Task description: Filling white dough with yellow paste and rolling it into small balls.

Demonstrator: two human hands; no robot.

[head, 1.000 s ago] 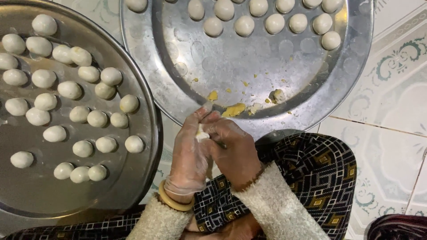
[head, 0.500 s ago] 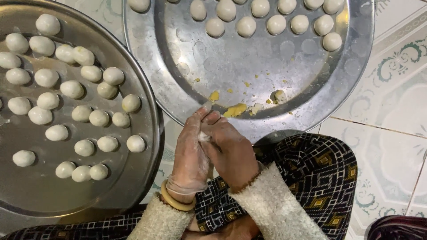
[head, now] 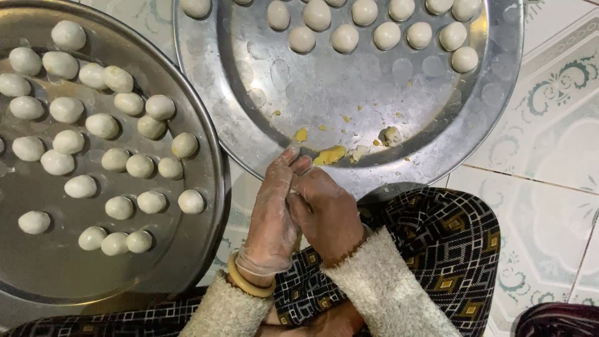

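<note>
Dough balls filled the left tray and lined the upper tray; yellow filling remained there. At centre, left hand and right hand pressed together, contents hidden.

The left hand and right hand press palm to palm, so whatever sits in their grip is hidden; whether anything is there cannot be told. The left tray is cut off by the left and bottom edges. The right tray runs out past the top edge, which slices through the uppermost dough balls. Both sleeves leave at the bottom edge. A dark object in the lower right corner is mostly out of view and cannot be identified.
</note>
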